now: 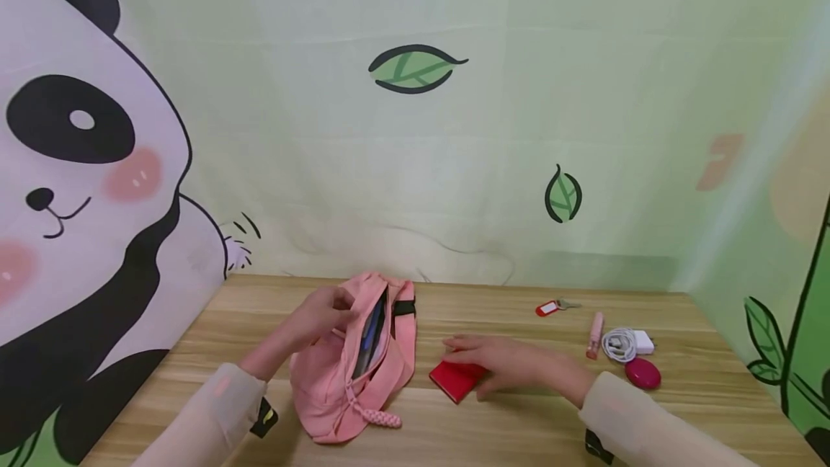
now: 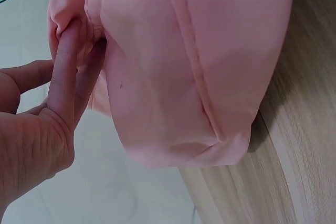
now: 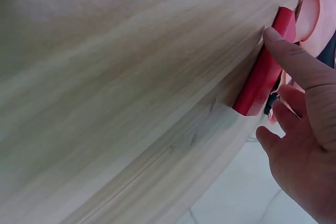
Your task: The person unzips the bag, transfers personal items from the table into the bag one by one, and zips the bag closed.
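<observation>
A pink bag [image 1: 324, 380] with an unzipped top stands on the table, and bluish and dark contents [image 1: 372, 330] show inside its opening. My left hand [image 1: 324, 316] pinches the fabric at the left edge of that opening; in the left wrist view its fingertips press into a fold of the bag [image 2: 152, 77]. Right of the bag is a small red wallet [image 1: 454, 380], low at the tabletop. My right hand [image 1: 506, 360] holds it from above, the thumb and fingers on different edges. The right wrist view shows the thumb against the wallet [image 3: 262, 80].
Toward the right of the wooden table [image 1: 519, 438] lie a key with a red tag [image 1: 551, 307], a pink tube [image 1: 595, 336], a coiled white cable [image 1: 619, 344], a white charger [image 1: 643, 342] and a dark pink oval case [image 1: 643, 373]. A braided pink pull [image 1: 382, 419] hangs from the bag's zipper.
</observation>
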`<state>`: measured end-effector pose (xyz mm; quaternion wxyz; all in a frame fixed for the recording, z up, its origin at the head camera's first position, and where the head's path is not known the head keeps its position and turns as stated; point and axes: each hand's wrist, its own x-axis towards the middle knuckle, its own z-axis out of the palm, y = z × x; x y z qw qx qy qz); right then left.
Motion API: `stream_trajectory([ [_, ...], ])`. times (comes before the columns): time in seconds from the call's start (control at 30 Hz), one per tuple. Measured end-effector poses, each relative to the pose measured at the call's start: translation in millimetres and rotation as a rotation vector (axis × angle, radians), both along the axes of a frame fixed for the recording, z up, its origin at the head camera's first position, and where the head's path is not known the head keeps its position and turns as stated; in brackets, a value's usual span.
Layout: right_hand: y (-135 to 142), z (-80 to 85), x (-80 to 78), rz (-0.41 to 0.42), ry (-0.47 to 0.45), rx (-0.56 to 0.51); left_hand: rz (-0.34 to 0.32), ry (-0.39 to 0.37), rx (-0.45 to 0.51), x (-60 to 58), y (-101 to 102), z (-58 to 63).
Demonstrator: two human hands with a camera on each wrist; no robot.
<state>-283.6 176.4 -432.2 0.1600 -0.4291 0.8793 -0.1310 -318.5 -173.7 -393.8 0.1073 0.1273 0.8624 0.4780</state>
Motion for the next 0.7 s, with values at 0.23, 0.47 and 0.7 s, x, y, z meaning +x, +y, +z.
stream_trajectory([
  [0.23,-9,-4.6,-3.4,-0.034,0.002,0.075,-0.018,0.002,0.001,1.5,-2,-2.3],
  [0.47,-11,-6.4,-8.1,0.024,0.08,0.046,-0.015,0.017,0.002,-0.7,-2,-3.1],
  [0.7,-13,-2.8,-8.5,0.096,0.163,0.094,-0.023,0.021,0.009,-1.8,-3,-3.9],
])
